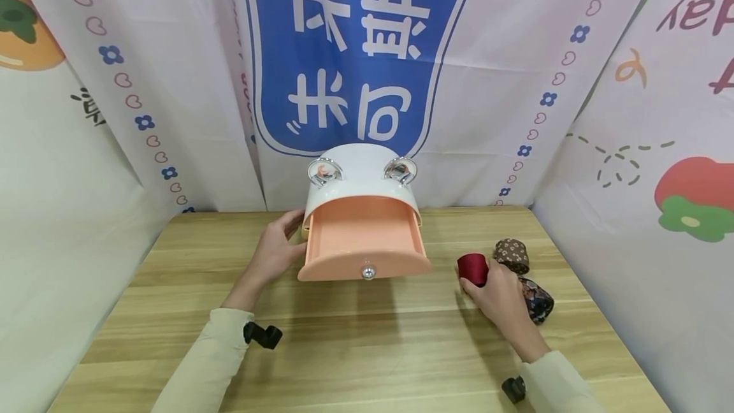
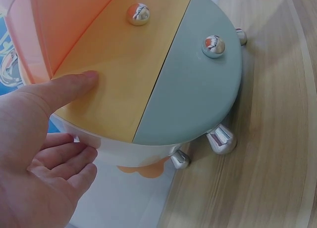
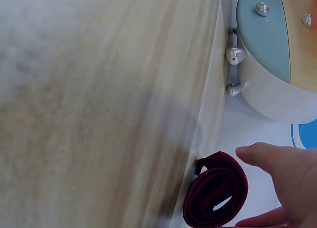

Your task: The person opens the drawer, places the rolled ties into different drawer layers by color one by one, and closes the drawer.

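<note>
A small white rounded drawer cabinet (image 1: 362, 171) stands at the table's back, two round chrome rings on top. Its peach drawer (image 1: 364, 231) is pulled out and bare inside; the yellow drawer (image 2: 124, 74) and blue-green drawer (image 2: 193, 84) below are closed. My left hand (image 1: 276, 250) holds the cabinet's left side, thumb on the yellow front, other fingers by the white wall. My right hand (image 1: 499, 292) grips a dark red rolled necktie (image 1: 473, 268), thumb and fingers around it. Beside it lie a brown patterned rolled tie (image 1: 512, 255) and a dark floral one (image 1: 538, 301).
The wooden table (image 1: 367, 349) runs back to a printed cloth backdrop (image 1: 487, 81), with cloth on both sides as well. Chrome legs (image 2: 221, 139) hold the cabinet above the tabletop. A black wrist mount (image 1: 264, 335) sits on each sleeve.
</note>
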A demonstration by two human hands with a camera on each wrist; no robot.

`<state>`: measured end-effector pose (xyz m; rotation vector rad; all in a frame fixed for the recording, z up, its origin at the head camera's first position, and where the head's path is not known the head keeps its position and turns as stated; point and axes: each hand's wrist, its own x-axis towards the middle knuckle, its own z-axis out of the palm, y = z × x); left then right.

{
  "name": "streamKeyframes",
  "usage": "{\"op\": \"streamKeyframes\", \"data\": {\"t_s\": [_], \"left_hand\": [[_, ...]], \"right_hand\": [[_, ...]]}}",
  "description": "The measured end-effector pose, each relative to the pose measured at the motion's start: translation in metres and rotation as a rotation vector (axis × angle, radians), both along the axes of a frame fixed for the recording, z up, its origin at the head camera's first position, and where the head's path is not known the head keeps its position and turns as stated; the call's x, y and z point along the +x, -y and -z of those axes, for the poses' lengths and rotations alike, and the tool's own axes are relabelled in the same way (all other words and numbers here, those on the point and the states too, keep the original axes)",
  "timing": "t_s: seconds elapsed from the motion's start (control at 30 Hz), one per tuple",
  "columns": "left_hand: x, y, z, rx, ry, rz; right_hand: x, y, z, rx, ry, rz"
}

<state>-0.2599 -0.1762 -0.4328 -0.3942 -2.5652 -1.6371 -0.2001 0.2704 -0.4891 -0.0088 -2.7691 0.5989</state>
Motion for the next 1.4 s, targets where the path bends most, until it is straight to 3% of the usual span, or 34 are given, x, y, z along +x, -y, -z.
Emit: {"op": "streamKeyframes", "data": {"t_s": [0.6, 1.17, 1.4], "left_hand": [[-0.001, 0.001, 0.000, -0.015, -0.001, -0.001], [-0.001, 0.000, -0.001, -0.012, 0.000, 0.005], [-0.001, 0.002, 0.001, -0.009, -0.018, 0.008]], "right_hand": [[-0.010, 0.004, 0.012, 0.039, 0.017, 0.010], [-0.011, 0.005, 0.010, 0.012, 0.024, 0.012], [-0.014, 0.001, 0.000, -0.033, 0.068, -0.017]]}}
